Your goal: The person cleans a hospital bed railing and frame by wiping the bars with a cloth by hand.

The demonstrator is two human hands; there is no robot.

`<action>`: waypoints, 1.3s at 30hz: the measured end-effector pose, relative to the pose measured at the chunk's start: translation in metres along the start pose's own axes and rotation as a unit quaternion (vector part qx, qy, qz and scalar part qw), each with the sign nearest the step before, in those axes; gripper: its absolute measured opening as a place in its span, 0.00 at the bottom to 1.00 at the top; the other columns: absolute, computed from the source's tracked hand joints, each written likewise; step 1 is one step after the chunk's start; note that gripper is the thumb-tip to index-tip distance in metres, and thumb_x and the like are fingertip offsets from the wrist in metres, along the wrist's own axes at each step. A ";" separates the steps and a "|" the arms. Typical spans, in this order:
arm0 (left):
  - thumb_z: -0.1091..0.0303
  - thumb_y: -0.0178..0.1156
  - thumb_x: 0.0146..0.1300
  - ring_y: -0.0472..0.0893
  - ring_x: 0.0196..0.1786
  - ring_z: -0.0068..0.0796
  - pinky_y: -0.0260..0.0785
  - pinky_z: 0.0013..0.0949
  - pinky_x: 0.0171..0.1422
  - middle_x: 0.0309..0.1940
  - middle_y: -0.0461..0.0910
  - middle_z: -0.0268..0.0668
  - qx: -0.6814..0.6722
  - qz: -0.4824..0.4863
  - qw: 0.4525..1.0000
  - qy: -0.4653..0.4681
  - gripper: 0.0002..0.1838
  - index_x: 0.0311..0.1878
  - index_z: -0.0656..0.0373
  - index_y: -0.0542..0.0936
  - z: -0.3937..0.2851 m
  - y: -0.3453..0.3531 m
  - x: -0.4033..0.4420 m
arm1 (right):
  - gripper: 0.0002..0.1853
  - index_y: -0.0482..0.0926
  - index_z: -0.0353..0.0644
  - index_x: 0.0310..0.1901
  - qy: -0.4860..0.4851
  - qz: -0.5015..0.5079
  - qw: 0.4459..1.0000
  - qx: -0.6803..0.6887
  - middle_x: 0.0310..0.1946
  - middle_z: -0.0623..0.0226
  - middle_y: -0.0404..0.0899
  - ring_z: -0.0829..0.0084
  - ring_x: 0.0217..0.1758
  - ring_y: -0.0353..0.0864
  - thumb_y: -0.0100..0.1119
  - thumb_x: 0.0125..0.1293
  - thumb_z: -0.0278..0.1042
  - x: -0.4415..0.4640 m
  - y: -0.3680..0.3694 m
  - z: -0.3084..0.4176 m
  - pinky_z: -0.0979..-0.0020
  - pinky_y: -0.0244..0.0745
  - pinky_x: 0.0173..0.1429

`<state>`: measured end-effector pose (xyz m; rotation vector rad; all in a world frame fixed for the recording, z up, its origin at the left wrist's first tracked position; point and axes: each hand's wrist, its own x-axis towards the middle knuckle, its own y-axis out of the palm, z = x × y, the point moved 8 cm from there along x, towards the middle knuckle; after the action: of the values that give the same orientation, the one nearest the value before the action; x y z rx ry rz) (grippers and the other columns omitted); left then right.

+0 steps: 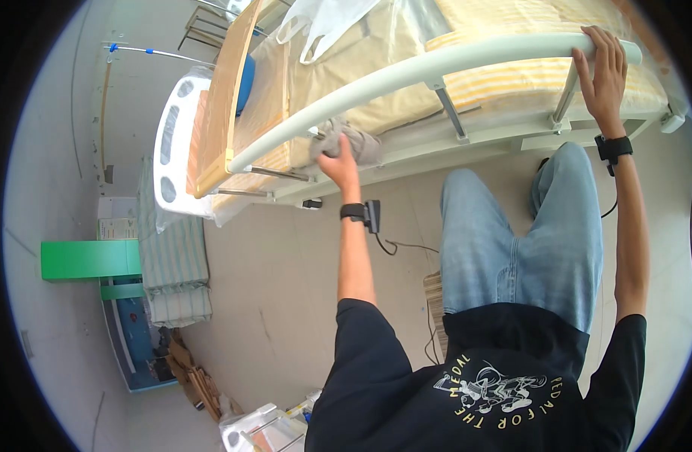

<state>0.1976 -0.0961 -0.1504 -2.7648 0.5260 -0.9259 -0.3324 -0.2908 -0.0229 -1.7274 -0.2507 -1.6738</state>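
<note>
A grey cloth (361,145) is bunched in my left hand (337,164), whose fingers are closed round it. The cloth sits just under the curved bed rail (346,100), at a metal post near the rail's left end. Parts of my left fingers are hidden by the cloth. My right hand (606,71) grips the right end of the same rail, fingers laid over its top. Beyond the rail lies the bed's mattress (478,75), with yellow stripes and a clear plastic cover.
A white plastic bag (335,22) lies on the bed. A wooden board (225,105) and white end panel (173,151) stand at the left. A striped mattress (173,256), a green box (90,260) and flattened cardboard (195,380) are farther left. Cables run across the floor (286,301).
</note>
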 end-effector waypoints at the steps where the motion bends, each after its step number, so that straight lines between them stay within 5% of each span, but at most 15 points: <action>1: 0.61 0.73 0.61 0.80 0.53 0.37 0.70 0.38 0.62 0.47 0.82 0.46 -0.035 0.006 0.999 0.007 0.25 0.52 0.73 0.78 -0.025 -0.007 0.012 | 0.22 0.73 0.45 0.65 -0.003 -0.004 1.000 -0.003 0.64 0.63 0.76 0.59 0.72 0.68 0.53 0.76 0.47 -0.001 0.001 0.001 0.57 0.54 0.79; 6: 0.68 0.69 0.66 0.78 0.50 0.31 0.70 0.35 0.59 0.48 0.80 0.41 -0.096 -0.005 0.992 0.077 0.19 0.51 0.69 0.75 -0.058 -0.016 0.029 | 0.24 0.73 0.45 0.66 -0.016 0.008 1.000 -0.001 0.64 0.63 0.76 0.59 0.71 0.68 0.52 0.76 0.49 0.003 -0.001 0.005 0.59 0.54 0.77; 8: 0.67 0.67 0.68 0.78 0.50 0.31 0.71 0.35 0.58 0.48 0.80 0.42 -0.127 -0.033 0.987 0.088 0.19 0.52 0.71 0.73 -0.064 -0.011 0.021 | 0.39 0.68 0.31 0.54 0.027 0.048 0.995 0.087 0.51 0.49 0.69 0.49 0.61 0.65 0.37 0.74 0.70 0.008 0.000 0.010 0.39 0.51 0.72; 11: 0.64 0.62 0.72 0.81 0.51 0.36 0.73 0.39 0.58 0.52 0.80 0.49 -0.123 -0.040 0.990 0.063 0.21 0.52 0.77 0.71 -0.061 -0.005 0.017 | 0.37 0.67 0.32 0.55 0.032 0.055 0.994 0.086 0.50 0.49 0.66 0.46 0.61 0.62 0.36 0.75 0.67 0.004 0.004 0.008 0.38 0.49 0.72; 12: 0.64 0.62 0.72 0.81 0.51 0.36 0.73 0.39 0.58 0.52 0.80 0.49 -0.114 -0.037 0.992 0.047 0.21 0.52 0.77 0.71 -0.058 -0.006 0.016 | 0.22 0.73 0.36 0.61 -0.006 0.005 1.000 0.010 0.59 0.49 0.73 0.51 0.68 0.69 0.51 0.76 0.45 -0.005 -0.003 0.007 0.58 0.59 0.72; 14: 0.60 0.62 0.70 0.81 0.52 0.42 0.72 0.41 0.60 0.52 0.79 0.55 -0.120 -0.002 0.991 0.057 0.26 0.53 0.78 0.70 -0.060 -0.002 0.015 | 0.20 0.73 0.35 0.59 -0.041 0.009 0.998 0.044 0.55 0.51 0.74 0.51 0.63 0.71 0.49 0.77 0.43 0.013 -0.019 0.047 0.58 0.61 0.70; 22: 0.62 0.61 0.68 0.79 0.49 0.55 0.68 0.49 0.57 0.43 0.80 0.60 0.110 0.018 0.987 0.113 0.21 0.42 0.79 0.77 0.012 0.021 -0.038 | 0.21 0.72 0.35 0.59 -0.061 0.020 0.997 0.035 0.56 0.50 0.73 0.50 0.65 0.69 0.46 0.77 0.45 -0.003 -0.006 0.032 0.55 0.58 0.71; 24: 0.65 0.59 0.69 0.74 0.50 0.59 0.64 0.52 0.58 0.44 0.80 0.56 0.062 0.078 0.994 0.041 0.16 0.44 0.73 0.79 0.040 0.033 -0.061 | 0.22 0.72 0.35 0.59 -0.066 0.016 0.998 0.019 0.57 0.50 0.72 0.49 0.65 0.68 0.45 0.77 0.46 -0.006 0.001 0.028 0.55 0.58 0.72; 29: 0.67 0.57 0.72 0.70 0.58 0.64 0.60 0.56 0.64 0.54 0.74 0.63 0.174 0.046 0.979 0.098 0.18 0.54 0.77 0.74 0.088 0.044 -0.092 | 0.23 0.71 0.35 0.59 -0.078 0.001 0.996 -0.033 0.58 0.49 0.71 0.49 0.66 0.67 0.42 0.78 0.47 -0.010 0.015 0.006 0.53 0.56 0.73; 34: 0.70 0.58 0.72 0.70 0.62 0.63 0.60 0.55 0.67 0.58 0.72 0.63 0.156 0.056 0.985 0.056 0.22 0.60 0.78 0.69 0.083 0.043 -0.091 | 0.24 0.70 0.35 0.59 -0.080 -0.034 0.995 -0.055 0.58 0.49 0.70 0.48 0.67 0.65 0.40 0.78 0.49 -0.010 0.012 -0.004 0.51 0.54 0.74; 37: 0.64 0.68 0.65 0.79 0.55 0.55 0.68 0.47 0.64 0.51 0.80 0.59 0.036 0.063 0.993 0.091 0.23 0.53 0.76 0.76 0.069 0.032 -0.072 | 0.25 0.69 0.35 0.60 -0.054 -0.038 0.996 -0.059 0.59 0.48 0.70 0.47 0.68 0.64 0.39 0.78 0.50 -0.009 0.007 0.003 0.50 0.53 0.75; 39: 0.63 0.71 0.63 0.80 0.54 0.54 0.69 0.47 0.62 0.49 0.81 0.58 0.105 0.106 0.984 0.094 0.24 0.52 0.75 0.77 0.042 0.010 -0.051 | 0.26 0.69 0.36 0.60 -0.053 -0.048 0.996 -0.058 0.60 0.47 0.69 0.46 0.71 0.62 0.39 0.78 0.53 -0.009 0.009 0.002 0.49 0.52 0.76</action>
<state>0.1830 -0.0840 -0.2144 -2.3953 0.6927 -1.1244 -0.3269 -0.2931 -0.0341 -1.9198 -0.2958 -1.6971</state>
